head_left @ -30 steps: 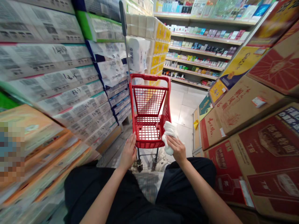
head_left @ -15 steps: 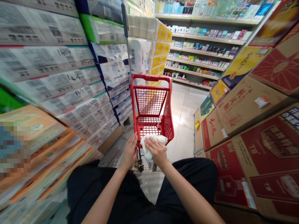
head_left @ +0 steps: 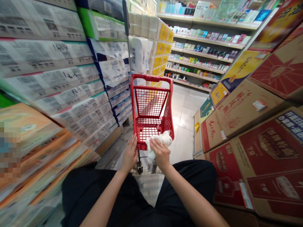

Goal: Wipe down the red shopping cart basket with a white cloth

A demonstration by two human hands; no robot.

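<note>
A red plastic shopping basket cart [head_left: 152,102] with grid walls and dark wheels stands in front of my knees. My left hand [head_left: 129,154] rests at the cart's near left corner, fingers stretched out and close together, with nothing in it. A crumpled white cloth [head_left: 166,138] lies over the near right part of the cart's rim. My right hand [head_left: 160,152] presses on this cloth, its fingers spread over it. A long grey handle [head_left: 126,20] rises on the cart's left side.
Stacked wrapped packages [head_left: 61,74] line the left, with orange packs [head_left: 54,138] nearer me. Cartons [head_left: 255,104] are piled on the right. Shelves of small goods [head_left: 201,37] stand at the back, beyond a tiled floor [head_left: 183,113].
My right hand has shifted slightly on the cloth, and the cloth now reaches further up at the cart's right corner. The view has moved slightly to the right.
</note>
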